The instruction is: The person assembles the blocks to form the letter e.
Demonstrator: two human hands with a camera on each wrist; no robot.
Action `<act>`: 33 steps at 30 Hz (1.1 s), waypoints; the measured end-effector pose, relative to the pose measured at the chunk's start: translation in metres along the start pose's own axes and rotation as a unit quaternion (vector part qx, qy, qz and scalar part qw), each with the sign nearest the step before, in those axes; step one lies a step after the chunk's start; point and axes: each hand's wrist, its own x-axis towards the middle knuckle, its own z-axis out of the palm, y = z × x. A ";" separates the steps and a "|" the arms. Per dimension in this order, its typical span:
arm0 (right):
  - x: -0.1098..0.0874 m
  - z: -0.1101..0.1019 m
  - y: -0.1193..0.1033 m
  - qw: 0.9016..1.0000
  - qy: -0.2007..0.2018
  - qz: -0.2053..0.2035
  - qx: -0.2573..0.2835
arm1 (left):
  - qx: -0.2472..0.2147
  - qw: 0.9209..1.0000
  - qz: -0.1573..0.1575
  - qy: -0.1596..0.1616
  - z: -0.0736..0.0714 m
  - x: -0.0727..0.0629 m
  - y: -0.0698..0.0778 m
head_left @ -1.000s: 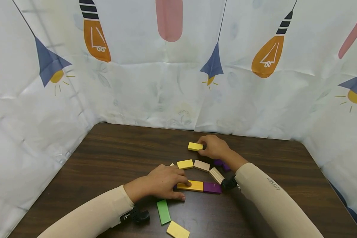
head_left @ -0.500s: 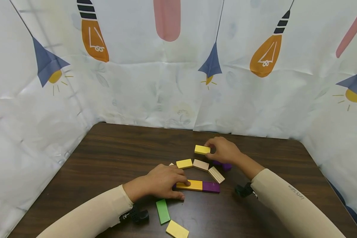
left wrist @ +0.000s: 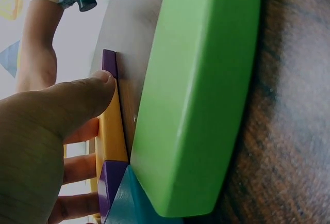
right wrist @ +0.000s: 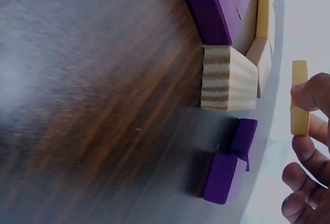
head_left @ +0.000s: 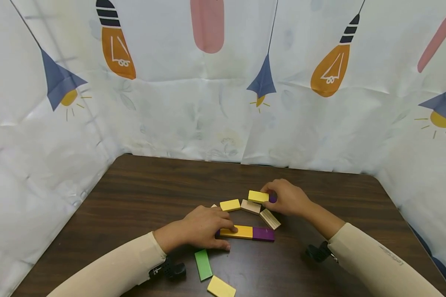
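Observation:
My right hand (head_left: 288,199) pinches a yellow block (head_left: 258,196) by its right end, raised above the far side of an arc of blocks. In the right wrist view, thumb and fingers hold that block near two purple blocks (right wrist: 220,178). My left hand (head_left: 206,226) rests over the left part of a straight row, its index fingertip on an orange block (head_left: 244,232); a purple block (head_left: 264,234) ends the row. Behind the row curve a yellow block (head_left: 230,205), a tan block (head_left: 250,206) and a striped wooden block (head_left: 270,219).
Nearer the front lie a green block (head_left: 203,265) and a pale yellow block (head_left: 221,286). A teal block (left wrist: 129,198) shows beside the green one in the left wrist view. The dark wood table (head_left: 163,177) meets a printed cloth (head_left: 171,103) at the back.
The right hand has carried the yellow block rightward and then down toward the tan block, now overlapping the purple blocks behind. The left hand has stayed in place.

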 end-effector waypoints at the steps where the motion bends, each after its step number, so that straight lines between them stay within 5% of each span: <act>1: -0.002 0.000 -0.001 1.000 0.002 -0.002 -0.001 | 0.000 1.000 0.000 0.000 0.000 0.000 0.000; 33: -0.069 0.010 -0.022 0.997 0.025 -0.077 0.010 | 0.005 1.000 0.000 0.002 0.002 -0.001 -0.001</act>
